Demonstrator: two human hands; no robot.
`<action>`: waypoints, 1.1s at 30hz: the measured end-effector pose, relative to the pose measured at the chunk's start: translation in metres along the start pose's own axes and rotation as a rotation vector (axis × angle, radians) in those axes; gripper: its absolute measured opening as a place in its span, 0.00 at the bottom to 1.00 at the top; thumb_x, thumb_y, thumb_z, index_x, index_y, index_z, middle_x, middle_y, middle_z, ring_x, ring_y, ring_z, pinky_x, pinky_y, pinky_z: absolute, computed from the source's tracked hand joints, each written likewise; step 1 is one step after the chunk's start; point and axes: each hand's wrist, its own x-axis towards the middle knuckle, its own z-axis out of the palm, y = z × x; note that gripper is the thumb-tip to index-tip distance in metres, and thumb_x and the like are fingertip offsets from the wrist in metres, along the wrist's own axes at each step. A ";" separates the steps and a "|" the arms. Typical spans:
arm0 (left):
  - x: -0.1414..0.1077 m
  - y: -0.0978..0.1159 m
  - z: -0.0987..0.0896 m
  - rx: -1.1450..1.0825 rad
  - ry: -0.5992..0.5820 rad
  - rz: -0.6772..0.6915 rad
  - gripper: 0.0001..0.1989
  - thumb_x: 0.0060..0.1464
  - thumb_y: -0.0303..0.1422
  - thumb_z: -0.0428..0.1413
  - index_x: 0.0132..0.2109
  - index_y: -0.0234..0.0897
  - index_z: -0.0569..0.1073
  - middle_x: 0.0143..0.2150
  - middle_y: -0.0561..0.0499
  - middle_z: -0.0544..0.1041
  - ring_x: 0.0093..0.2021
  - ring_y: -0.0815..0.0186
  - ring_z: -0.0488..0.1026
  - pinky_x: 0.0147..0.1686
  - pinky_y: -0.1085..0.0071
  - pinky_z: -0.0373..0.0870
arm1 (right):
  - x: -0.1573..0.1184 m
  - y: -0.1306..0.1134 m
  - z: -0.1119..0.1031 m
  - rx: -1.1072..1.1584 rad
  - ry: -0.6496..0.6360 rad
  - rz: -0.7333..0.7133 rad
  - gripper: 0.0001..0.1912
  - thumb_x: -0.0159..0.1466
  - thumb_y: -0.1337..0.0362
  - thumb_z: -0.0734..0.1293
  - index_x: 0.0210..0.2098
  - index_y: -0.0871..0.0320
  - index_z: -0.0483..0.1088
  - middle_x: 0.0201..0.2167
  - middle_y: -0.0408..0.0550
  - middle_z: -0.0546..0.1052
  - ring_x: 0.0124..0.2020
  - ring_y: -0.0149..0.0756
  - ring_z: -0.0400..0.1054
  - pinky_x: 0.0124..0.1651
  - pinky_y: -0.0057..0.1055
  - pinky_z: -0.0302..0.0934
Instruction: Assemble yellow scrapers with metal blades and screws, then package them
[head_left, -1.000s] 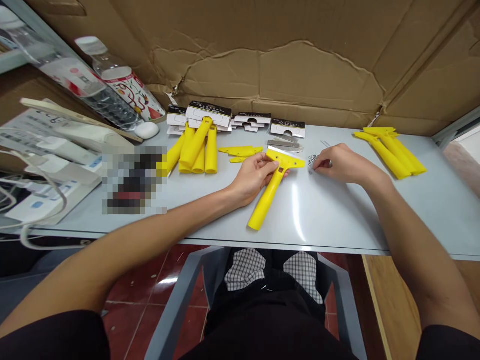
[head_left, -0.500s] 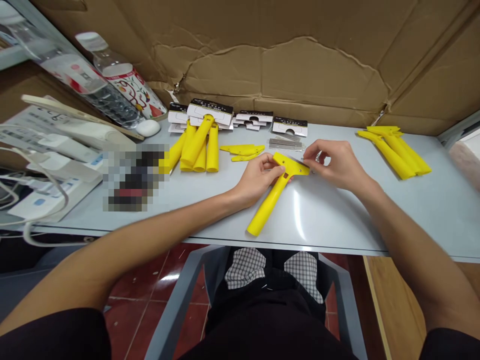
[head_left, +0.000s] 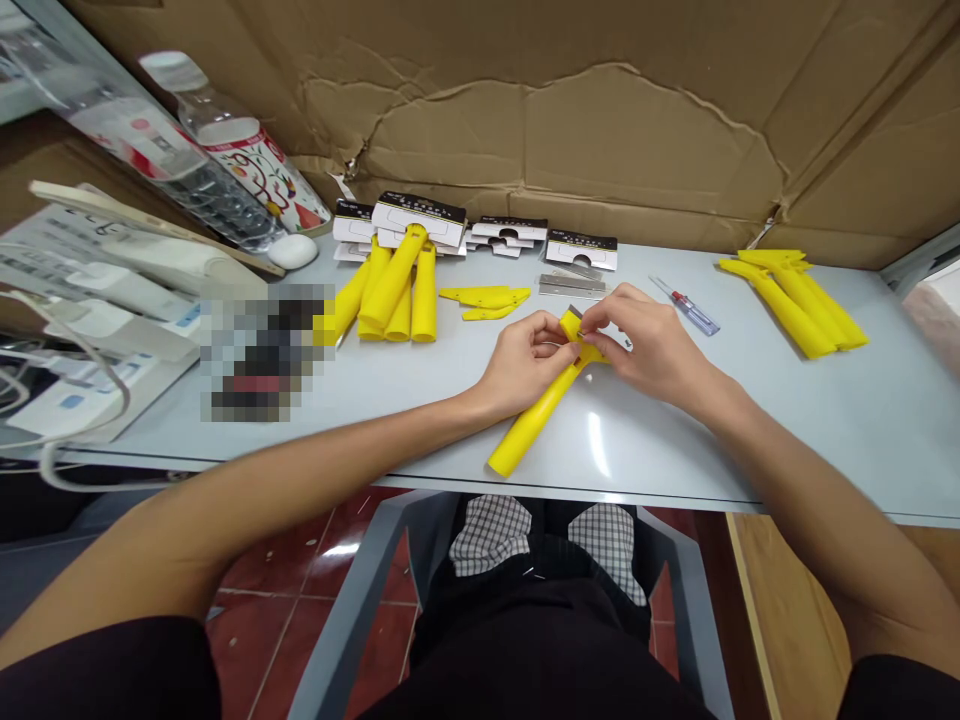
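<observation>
My left hand (head_left: pixel 525 362) grips a yellow scraper (head_left: pixel 536 425) near its head, the round handle slanting down to the left. A metal blade edge (head_left: pixel 575 312) shows at the top of the head. My right hand (head_left: pixel 637 335) pinches at the head; what its fingertips hold is too small to make out. Small screws lie by the right fingers. Behind the hands are flat metal blades (head_left: pixel 571 286), and left of them loose yellow head pieces (head_left: pixel 484 298). A screwdriver (head_left: pixel 694 311) with a clear handle lies beyond my right hand.
Yellow scrapers with black-and-white cards (head_left: pixel 401 285) stand back left, more cards (head_left: pixel 581 250) beside them. Further yellow handles (head_left: pixel 799 305) lie right. Bottles (head_left: pixel 247 165), papers and cables crowd the left. Cardboard (head_left: pixel 562 140) backs the table (head_left: pixel 810 430).
My right hand has moved left onto the scraper's head. The screwdriver, hidden before behind that hand, now shows. My left hand still holds the scraper, now turned a little.
</observation>
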 end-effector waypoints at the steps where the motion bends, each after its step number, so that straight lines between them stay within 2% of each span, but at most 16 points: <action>1: 0.000 0.000 0.000 -0.005 -0.001 0.000 0.08 0.58 0.26 0.66 0.37 0.37 0.73 0.36 0.50 0.81 0.38 0.62 0.83 0.43 0.65 0.80 | 0.000 -0.001 0.000 -0.011 0.004 -0.006 0.07 0.71 0.70 0.66 0.42 0.50 0.71 0.38 0.49 0.81 0.43 0.48 0.73 0.44 0.44 0.68; 7: 0.001 0.001 0.000 0.003 -0.004 0.007 0.06 0.60 0.25 0.65 0.38 0.36 0.74 0.37 0.49 0.82 0.39 0.62 0.84 0.45 0.64 0.81 | 0.002 -0.002 0.003 -0.006 0.034 -0.004 0.10 0.69 0.72 0.67 0.45 0.49 0.71 0.38 0.48 0.81 0.46 0.49 0.74 0.44 0.45 0.68; 13: 0.003 0.000 -0.001 -0.033 -0.024 -0.020 0.07 0.59 0.27 0.66 0.38 0.36 0.74 0.37 0.48 0.83 0.37 0.61 0.85 0.43 0.63 0.81 | 0.004 0.002 0.003 0.085 0.047 0.038 0.12 0.67 0.71 0.68 0.48 0.50 0.71 0.41 0.46 0.83 0.44 0.45 0.77 0.43 0.42 0.67; 17: 0.003 -0.001 -0.001 -0.057 -0.039 -0.033 0.08 0.58 0.28 0.67 0.39 0.36 0.74 0.36 0.49 0.83 0.37 0.61 0.85 0.44 0.63 0.81 | 0.006 -0.001 -0.001 0.052 0.019 0.034 0.15 0.68 0.70 0.68 0.52 0.49 0.73 0.38 0.46 0.83 0.48 0.49 0.76 0.47 0.45 0.68; 24: 0.003 -0.001 -0.001 -0.011 -0.042 -0.008 0.08 0.58 0.27 0.66 0.37 0.37 0.73 0.36 0.48 0.83 0.39 0.60 0.85 0.44 0.64 0.81 | 0.008 -0.005 -0.006 0.027 -0.021 0.004 0.21 0.69 0.72 0.67 0.58 0.49 0.72 0.39 0.46 0.83 0.49 0.50 0.74 0.54 0.50 0.68; 29: 0.004 0.001 -0.001 0.005 -0.038 -0.008 0.07 0.58 0.26 0.66 0.37 0.36 0.74 0.35 0.49 0.83 0.38 0.61 0.84 0.43 0.65 0.80 | 0.009 -0.006 -0.004 -0.064 -0.043 0.030 0.23 0.68 0.73 0.66 0.60 0.47 0.72 0.41 0.48 0.84 0.50 0.55 0.73 0.56 0.55 0.65; 33: 0.004 0.004 -0.001 -0.041 -0.050 -0.047 0.08 0.57 0.27 0.67 0.37 0.37 0.74 0.35 0.49 0.83 0.36 0.61 0.85 0.43 0.65 0.80 | 0.009 -0.006 0.000 -0.062 -0.001 0.042 0.24 0.67 0.72 0.66 0.60 0.47 0.72 0.39 0.47 0.84 0.49 0.55 0.72 0.56 0.55 0.65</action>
